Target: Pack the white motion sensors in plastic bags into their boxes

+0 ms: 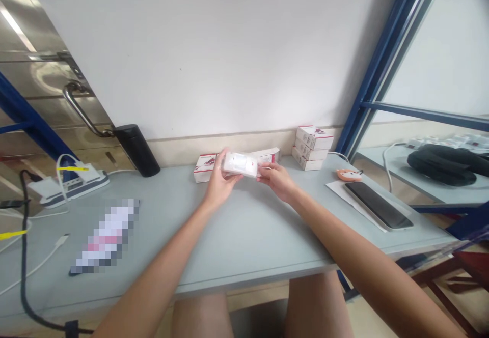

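Note:
My left hand (220, 181) and my right hand (278, 179) together hold a small white device wrapped in clear plastic (240, 164) above the far part of the grey table (244, 236). The left hand's fingers wrap round its left end; the right hand pinches its right end. Just behind it lie two white-and-red boxes, one (203, 167) to the left and one (269, 155) to the right.
A stack of three white-and-red boxes (312, 147) stands at the back right. A phone (378, 210) lies on paper at the right, an orange object (348, 175) beside it. A black cylinder (137, 149) leans at the wall. A power strip (69, 182) and cables sit left.

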The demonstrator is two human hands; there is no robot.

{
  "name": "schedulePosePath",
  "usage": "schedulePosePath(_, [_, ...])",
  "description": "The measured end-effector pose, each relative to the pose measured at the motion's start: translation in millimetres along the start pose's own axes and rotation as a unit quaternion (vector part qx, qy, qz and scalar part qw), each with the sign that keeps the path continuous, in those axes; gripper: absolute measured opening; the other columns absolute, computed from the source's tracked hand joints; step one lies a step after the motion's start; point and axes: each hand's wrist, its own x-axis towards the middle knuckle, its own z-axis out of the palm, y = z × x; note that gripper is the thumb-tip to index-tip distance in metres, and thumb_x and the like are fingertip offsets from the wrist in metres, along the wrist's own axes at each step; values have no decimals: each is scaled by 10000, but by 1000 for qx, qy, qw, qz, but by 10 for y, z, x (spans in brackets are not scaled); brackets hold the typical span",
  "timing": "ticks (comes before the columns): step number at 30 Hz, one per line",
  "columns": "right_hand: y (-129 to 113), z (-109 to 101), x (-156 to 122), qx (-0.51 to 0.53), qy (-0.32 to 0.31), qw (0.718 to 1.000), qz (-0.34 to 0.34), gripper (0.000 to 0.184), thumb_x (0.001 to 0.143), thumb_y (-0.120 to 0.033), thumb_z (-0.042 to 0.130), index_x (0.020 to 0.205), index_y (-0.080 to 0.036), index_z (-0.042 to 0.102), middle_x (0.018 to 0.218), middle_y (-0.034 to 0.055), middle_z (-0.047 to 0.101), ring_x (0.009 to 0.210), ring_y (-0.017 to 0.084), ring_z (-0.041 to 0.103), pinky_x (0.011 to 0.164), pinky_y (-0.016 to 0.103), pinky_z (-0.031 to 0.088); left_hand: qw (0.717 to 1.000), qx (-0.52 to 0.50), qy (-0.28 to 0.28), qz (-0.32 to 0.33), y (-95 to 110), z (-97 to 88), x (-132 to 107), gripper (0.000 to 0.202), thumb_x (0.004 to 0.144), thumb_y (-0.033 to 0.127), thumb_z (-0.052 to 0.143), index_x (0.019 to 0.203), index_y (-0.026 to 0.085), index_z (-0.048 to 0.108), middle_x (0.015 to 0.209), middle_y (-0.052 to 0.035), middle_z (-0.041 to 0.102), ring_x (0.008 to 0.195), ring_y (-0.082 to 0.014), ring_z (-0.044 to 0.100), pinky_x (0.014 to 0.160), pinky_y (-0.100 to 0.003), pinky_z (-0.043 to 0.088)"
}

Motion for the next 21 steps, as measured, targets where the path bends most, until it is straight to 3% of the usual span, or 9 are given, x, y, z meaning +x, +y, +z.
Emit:
schedulePosePath(2, [-17, -25, 15, -31, -3, 999, -17, 170, 754, -186, 821, 837, -185, 673, 869, 63, 718, 734, 156, 648, 786, 356, 629, 996, 68, 11, 52, 21, -35, 11, 763, 549, 178, 994, 1235, 285, 679, 1549, -93, 496, 1498, -314, 409, 1109, -320, 454])
schedulePosePath(4, [-33, -35, 24, -65, -5, 996, -58, 185, 763, -258, 821, 841, -187, 669, 868, 54, 701, 725, 155, 635, 770, 361, 619, 993, 97, 29, 63, 52, -68, 12, 667, 478, 170, 1021, 1065, 249, 715, 1453, -104, 576, 1464, -321, 442, 1086, -297, 450])
schedulePosePath(7, [-40, -27, 33, -142, -2, 980, -142, 207, 805, -359, 756, 850, -207, 624, 773, 12, 654, 686, 158, 612, 713, 347, 576, 996, 77, 48, -8, 72, -92, 3, 648, 517, 250, 1027, 1069, 247, 688, 1088, -55, 725, 1059, -243, 683, 856, -251, 503])
schedulePosePath(9, [-28, -23, 45, -223, 7, 957, -187, 192, 846, -389, 683, 845, -223, 585, 682, -16, 612, 643, 161, 582, 683, 334, 528, 993, 79, 43, -73, 68, -88, -4, 596, 624, 372, 988, 1118, 252, 677, 833, 0, 721, 708, -173, 669, 655, -231, 470])
schedulePosePath(12, [4, -34, 71, -327, 26, 914, -238, 170, 885, -394, 595, 842, -232, 572, 712, -4, 629, 683, 176, 574, 723, 338, 489, 984, 82, -26, -156, 84, -74, -21, 458, 775, 568, 854, 1030, 216, 709, 597, 16, 662, 429, -138, 538, 466, -247, 371])
schedulePosePath(15, [7, -52, 81, -372, 18, 891, -259, 173, 896, -394, 570, 845, -229, 588, 794, 17, 660, 755, 187, 583, 782, 346, 473, 962, 8, -131, -241, 158, -72, -50, 501, 854, 638, 748, 1057, 180, 733, 549, -17, 652, 394, -162, 544, 407, -271, 350])
schedulePosePath(18, [-62, -56, 42, -324, -11, 922, -212, 219, 897, -441, 592, 849, -227, 592, 745, -2, 624, 707, 169, 550, 743, 327, 464, 933, -88, -179, -299, 248, -79, -76, 586, 886, 602, 716, 1319, 209, 676, 658, -29, 701, 422, -166, 573, 409, -281, 381])
schedulePosePath(21, [-164, -36, -36, -206, -65, 967, -133, 283, 870, -498, 655, 833, -227, 582, 730, -21, 576, 688, 145, 527, 695, 293, 457, 921, -172, -177, -302, 314, -83, -93, 696, 899, 584, 683, 1505, 272, 544, 649, 3, 671, 410, -154, 549, 445, -284, 404])
